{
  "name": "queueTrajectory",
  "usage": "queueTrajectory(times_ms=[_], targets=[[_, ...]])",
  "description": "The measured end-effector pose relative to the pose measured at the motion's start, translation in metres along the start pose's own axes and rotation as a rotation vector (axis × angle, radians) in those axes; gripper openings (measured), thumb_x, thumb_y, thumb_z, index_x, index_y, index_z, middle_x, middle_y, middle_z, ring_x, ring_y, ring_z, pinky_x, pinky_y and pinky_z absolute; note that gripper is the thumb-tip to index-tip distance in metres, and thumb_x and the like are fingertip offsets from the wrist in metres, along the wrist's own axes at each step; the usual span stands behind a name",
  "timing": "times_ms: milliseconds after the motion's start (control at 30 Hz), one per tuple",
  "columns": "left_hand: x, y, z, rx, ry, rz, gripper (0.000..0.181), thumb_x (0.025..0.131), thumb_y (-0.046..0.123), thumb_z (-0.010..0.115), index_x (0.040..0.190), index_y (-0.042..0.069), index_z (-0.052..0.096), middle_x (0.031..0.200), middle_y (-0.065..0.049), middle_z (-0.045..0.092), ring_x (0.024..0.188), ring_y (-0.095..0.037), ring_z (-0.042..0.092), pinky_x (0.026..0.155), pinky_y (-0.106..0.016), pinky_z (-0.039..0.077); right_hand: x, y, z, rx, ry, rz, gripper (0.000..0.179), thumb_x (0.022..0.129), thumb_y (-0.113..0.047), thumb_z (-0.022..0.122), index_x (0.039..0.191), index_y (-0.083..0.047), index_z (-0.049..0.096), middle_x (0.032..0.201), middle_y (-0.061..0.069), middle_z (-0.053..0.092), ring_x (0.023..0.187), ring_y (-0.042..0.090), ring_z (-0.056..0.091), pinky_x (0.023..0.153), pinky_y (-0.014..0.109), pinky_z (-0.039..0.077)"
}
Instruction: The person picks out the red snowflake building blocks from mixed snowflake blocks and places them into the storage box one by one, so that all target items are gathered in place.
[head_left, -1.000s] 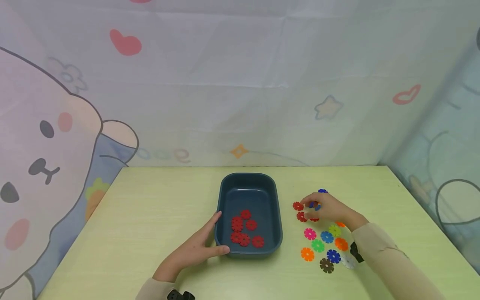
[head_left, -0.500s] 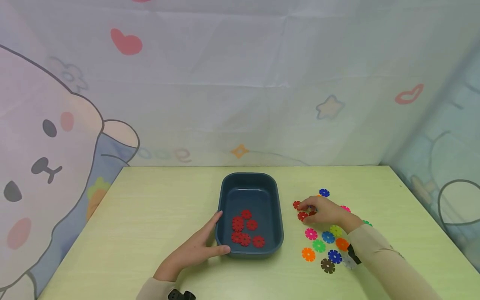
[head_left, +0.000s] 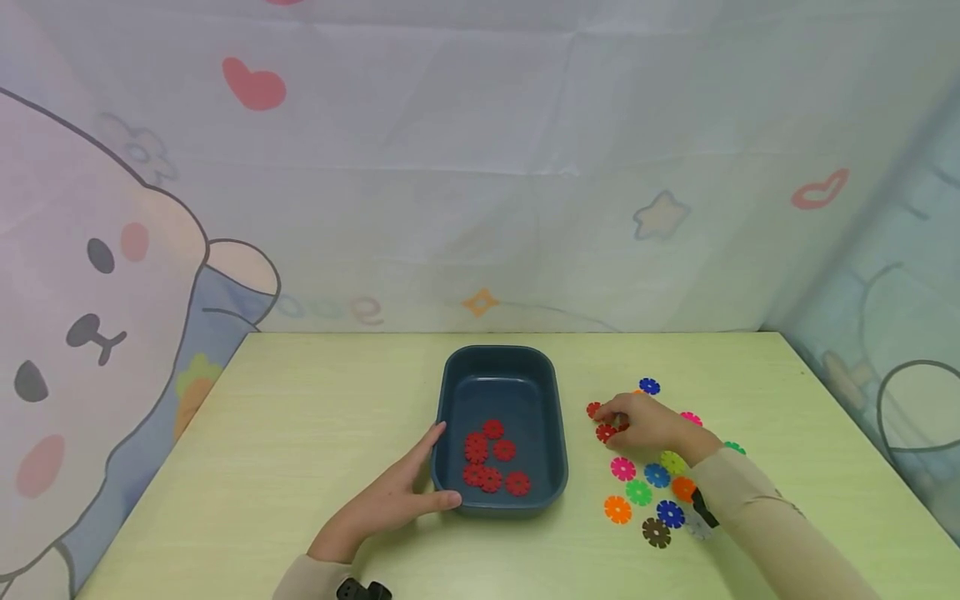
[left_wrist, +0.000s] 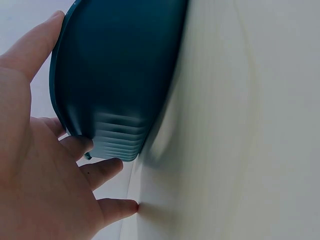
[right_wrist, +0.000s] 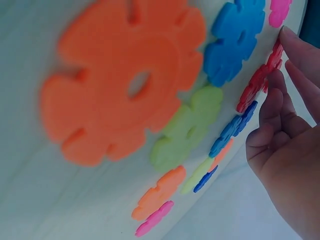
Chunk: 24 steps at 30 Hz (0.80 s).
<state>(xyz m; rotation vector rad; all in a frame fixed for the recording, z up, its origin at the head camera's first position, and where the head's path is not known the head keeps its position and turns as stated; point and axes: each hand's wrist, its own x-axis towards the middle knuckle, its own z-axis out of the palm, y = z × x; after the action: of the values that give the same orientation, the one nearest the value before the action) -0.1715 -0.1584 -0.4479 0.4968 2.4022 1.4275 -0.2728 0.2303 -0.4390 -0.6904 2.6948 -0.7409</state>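
A dark blue plastic tub (head_left: 498,392) holds several red flower-shaped discs (head_left: 505,450) near its front end. My left hand (head_left: 393,500) holds the tub's near left corner, thumb at the front rim and fingers along the left side. The left wrist view shows that thumb on the tub's rim (left_wrist: 54,80) and the other fingers spread by its wall. To the right, my right hand (head_left: 648,425) is low over the tabletop, pinching a red disc (head_left: 605,433) between thumb and index finger. Another red disc (head_left: 593,409) lies beside the index fingertip, and the palm hides others.
Notched discs in mixed colours lie around the right hand, among them an orange disc (head_left: 618,509), a brown disc (head_left: 656,532), a pink disc (head_left: 622,468) and a dark blue disc (head_left: 649,386). A printed cloth (head_left: 420,167) hangs behind the table (head_left: 322,392).
The right hand has shifted slightly toward the near side and its thumb and index finger have closed in around the red disc. The left hand and the tub have stayed put.
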Motion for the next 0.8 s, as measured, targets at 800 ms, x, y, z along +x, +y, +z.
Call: queueTrajectory(times_ms=[800], targets=[[0.0027,-0.0001,0.0002,0.017,-0.003,0.012,0.096,0.087,0.035,0.072,0.157,0.021,0.009,0.162,-0.007,0.009,0.148,-0.032,0.008,0.114,-0.059,0.017,0.0034,0.008,-0.0022,-0.024,-0.061,0.006,0.021,0.083,-0.011,0.075,0.103,-0.006,0.069,0.088,0.002,0.052,0.082,0.017,0.048,0.074,0.031,0.047]])
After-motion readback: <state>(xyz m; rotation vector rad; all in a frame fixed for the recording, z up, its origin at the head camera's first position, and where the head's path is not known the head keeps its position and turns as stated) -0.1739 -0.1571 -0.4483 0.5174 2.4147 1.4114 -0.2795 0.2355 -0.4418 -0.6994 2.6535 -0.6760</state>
